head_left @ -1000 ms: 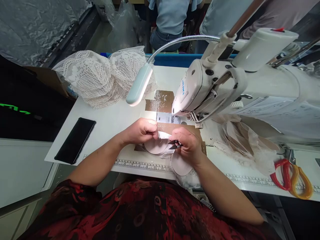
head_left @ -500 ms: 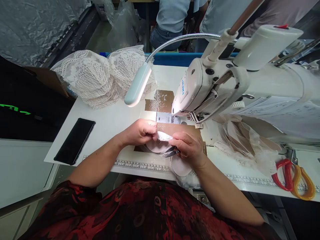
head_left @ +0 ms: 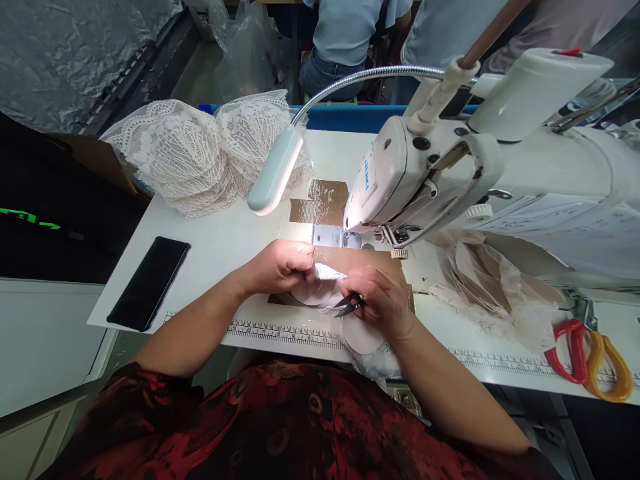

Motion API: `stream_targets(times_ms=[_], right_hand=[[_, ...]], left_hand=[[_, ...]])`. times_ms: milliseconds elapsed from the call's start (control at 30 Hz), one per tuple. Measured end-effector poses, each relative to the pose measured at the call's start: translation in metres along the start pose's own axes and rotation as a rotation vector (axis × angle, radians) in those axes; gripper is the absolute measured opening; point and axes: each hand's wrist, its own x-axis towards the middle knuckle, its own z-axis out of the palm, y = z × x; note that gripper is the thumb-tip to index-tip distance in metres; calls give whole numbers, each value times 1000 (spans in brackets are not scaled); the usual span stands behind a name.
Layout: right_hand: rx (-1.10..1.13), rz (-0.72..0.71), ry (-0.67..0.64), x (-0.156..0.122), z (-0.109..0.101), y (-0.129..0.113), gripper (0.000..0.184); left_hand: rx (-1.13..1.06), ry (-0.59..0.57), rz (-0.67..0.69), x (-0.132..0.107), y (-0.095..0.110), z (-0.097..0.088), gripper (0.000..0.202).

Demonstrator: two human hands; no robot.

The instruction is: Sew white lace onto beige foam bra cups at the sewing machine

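My left hand (head_left: 289, 261) is closed, pinching the left end of a pale pink bra cup's white lace edge. The bra cup (head_left: 313, 293) hangs between both hands, just in front of the sewing machine (head_left: 385, 173). My right hand (head_left: 383, 300) grips small black thread snips (head_left: 349, 305), their blades apart and pointing left. Its thumb and fingertip also touch the right end of the lace edge. Another pale round cup piece (head_left: 364, 335) hangs below my right hand at the table's edge. The fingers partly hide the lace and the handles of the snips.
Lace cups (head_left: 175, 150) are piled at the back left, near a lamp (head_left: 276, 170). A black phone (head_left: 149, 283) lies at left. On the right are more cup pieces (head_left: 480, 273) and scissors with red and orange handles (head_left: 590, 360). A co-worker (head_left: 345, 33) sits beyond.
The snips in my right hand have turned, and their separated blades now show plainly. A dark curved strip by the cup is no longer visible. My left hand has barely moved.
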Motion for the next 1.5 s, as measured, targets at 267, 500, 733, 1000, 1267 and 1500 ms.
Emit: stream_targets(times_ms=[267, 500, 733, 1000, 1267, 1500], right_hand=[[-27, 41, -44, 2, 4, 1, 21], [14, 225, -22, 6, 1, -2, 20], [225, 477, 5, 11, 5, -6, 18], [304, 549, -16, 15, 6, -6, 14], [299, 533, 3, 16, 6, -6, 12], [341, 542, -18, 15, 4, -3, 8]], left_hand=[[119, 26, 86, 2, 9, 7, 23], [336, -42, 207, -1, 27, 27, 22], [455, -248, 224, 0, 38, 36, 28], [419, -350, 202, -3, 38, 40, 25], [450, -367, 186, -3, 35, 41, 24], [465, -374, 181, -1, 36, 36, 27]])
